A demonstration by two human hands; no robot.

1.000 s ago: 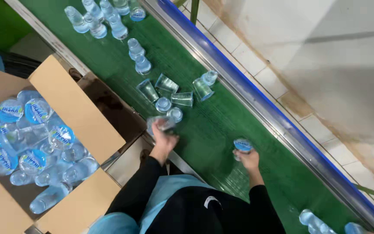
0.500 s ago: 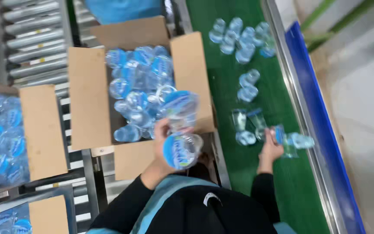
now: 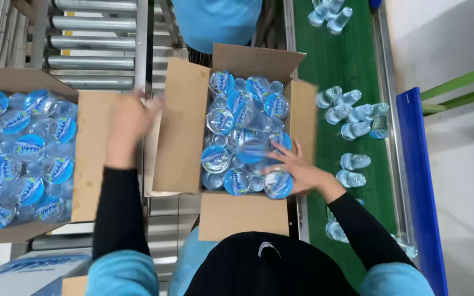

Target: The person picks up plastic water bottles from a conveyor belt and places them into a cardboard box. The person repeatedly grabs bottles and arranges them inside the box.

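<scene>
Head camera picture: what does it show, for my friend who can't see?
A person's right hand presses sealed water cups into an open cardboard box, while the left hand rests on its side flap. Another full box sits to the left, and loose cups lie on a green conveyor belt to the right.

I see a clear cup [image 3: 278, 183] with a blue lid, lying top-up under my right hand [image 3: 297, 171], packed among others in the open cardboard box [image 3: 182, 126].
</scene>
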